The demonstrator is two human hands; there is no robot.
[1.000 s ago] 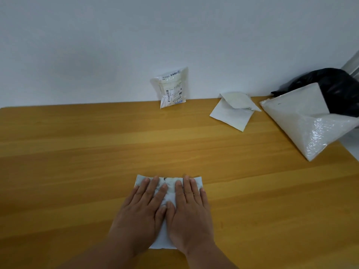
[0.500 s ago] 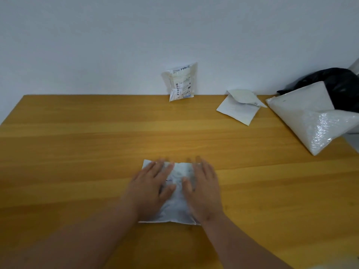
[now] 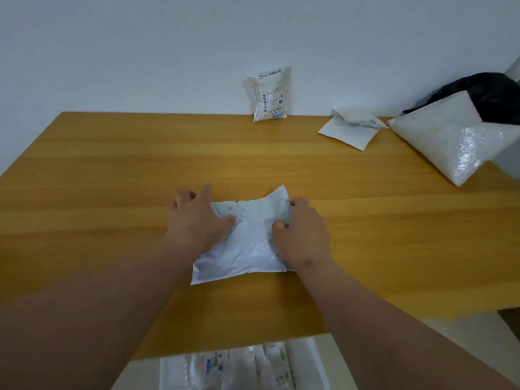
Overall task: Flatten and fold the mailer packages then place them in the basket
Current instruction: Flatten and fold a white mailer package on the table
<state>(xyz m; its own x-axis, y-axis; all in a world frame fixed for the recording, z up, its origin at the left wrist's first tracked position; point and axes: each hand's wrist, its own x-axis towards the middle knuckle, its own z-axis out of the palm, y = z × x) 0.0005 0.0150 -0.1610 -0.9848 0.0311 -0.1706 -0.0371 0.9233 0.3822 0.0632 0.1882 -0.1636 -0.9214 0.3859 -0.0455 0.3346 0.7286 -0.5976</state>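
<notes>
Both palms lay flat on the mailer (image 3: 244,243) half a second ago; now the left hand (image 3: 197,220) pinches its left edge and the right hand (image 3: 302,235) grips its lifted right corner; mailer mid-frame on the table (image 3: 112,178); basket (image 3: 315,358) now visible at bottom.

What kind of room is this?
Probably a plain room at home or a small office: a wooden table against a bare white wall, with used mailer packages lying about and a white basket below.
</notes>
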